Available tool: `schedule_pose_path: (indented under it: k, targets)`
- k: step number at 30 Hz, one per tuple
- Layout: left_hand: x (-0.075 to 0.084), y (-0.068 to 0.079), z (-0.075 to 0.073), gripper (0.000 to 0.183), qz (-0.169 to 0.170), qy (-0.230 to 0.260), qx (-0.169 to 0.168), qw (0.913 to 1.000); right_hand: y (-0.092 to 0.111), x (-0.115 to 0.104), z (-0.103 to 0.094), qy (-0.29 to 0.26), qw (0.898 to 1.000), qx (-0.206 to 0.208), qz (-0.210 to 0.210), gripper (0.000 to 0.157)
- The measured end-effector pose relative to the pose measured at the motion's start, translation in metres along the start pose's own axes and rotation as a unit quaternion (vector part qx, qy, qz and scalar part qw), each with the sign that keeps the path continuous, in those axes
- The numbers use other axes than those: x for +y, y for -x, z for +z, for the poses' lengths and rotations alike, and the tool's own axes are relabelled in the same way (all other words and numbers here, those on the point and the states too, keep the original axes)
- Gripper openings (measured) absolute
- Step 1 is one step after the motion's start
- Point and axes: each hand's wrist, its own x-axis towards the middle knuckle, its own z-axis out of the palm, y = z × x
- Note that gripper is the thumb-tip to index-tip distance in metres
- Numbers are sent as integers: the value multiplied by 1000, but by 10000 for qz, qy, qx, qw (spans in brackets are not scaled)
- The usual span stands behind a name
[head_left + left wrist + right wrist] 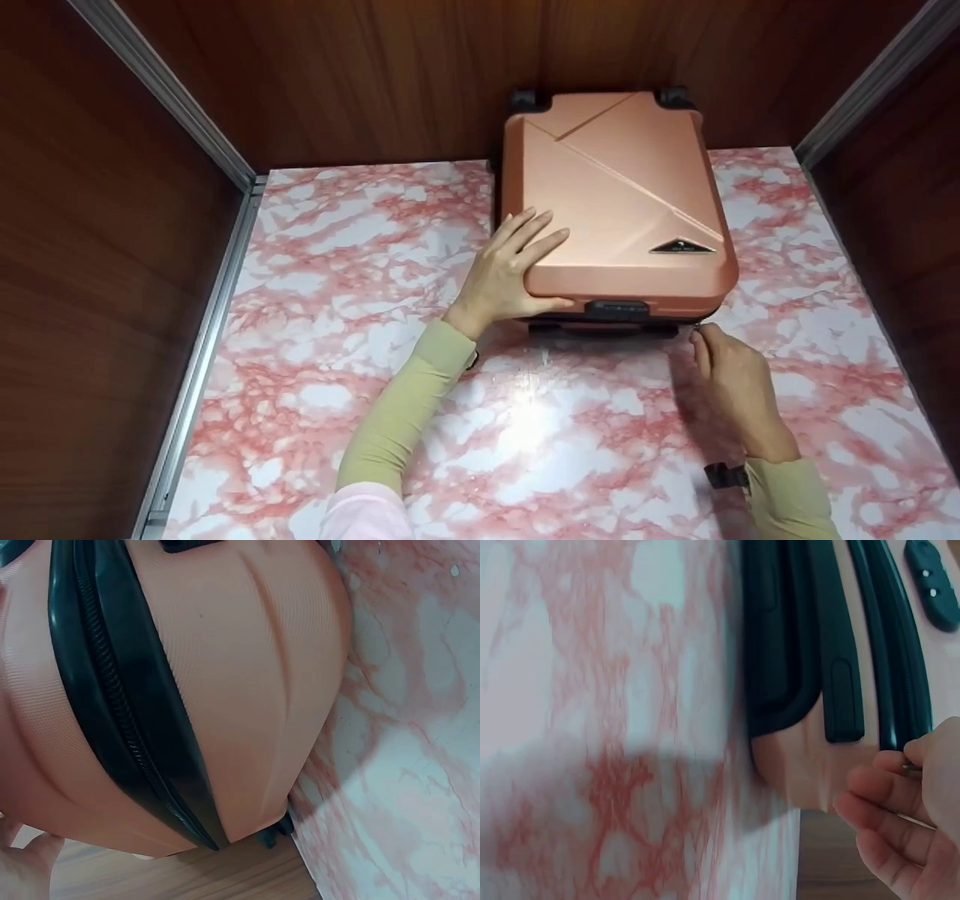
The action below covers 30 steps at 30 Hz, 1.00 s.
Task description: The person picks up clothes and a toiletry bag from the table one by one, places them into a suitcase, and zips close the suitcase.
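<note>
A rose-gold hard-shell suitcase [615, 180] lies flat on the table, its wheels toward the back panel. My left hand [501, 276] rests on its near left corner, fingers spread over the lid and thumb along the front edge. At the near right corner my right hand [741, 386] pinches a small metal zipper pull [910, 767] between thumb and forefinger. The black zipper band [112, 682] runs shut along the side in the left wrist view. A combination lock [616, 309] sits at the front, above a black carry handle [844, 682].
The table [360, 300] has a red-and-white marbled top. Dark wood panels stand at the back [375, 75], left [97, 262] and right [892, 187], with metal strips along the corners. A black strap [724, 475] hangs at the right wrist.
</note>
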Motion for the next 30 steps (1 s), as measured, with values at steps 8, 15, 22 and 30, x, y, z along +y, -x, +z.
schedule_pose_path:
  k: [8,15,22,30]
  targets:
    - [0,-1,1,95,28,15,78,10000,-3,-21,11,0,9991,86,-416,8]
    - [3,-2,5,94,-19,25,53,10000,-15,-63,48,-260,9943,-265,-999,9]
    - [4,-2,5,95,-54,43,46,10000,-25,-99,77,-337,9884,-325,-1444,10]
    - [1,1,0,96,-91,15,76,9999,-36,-123,96,-647,9835,-559,-1597,11]
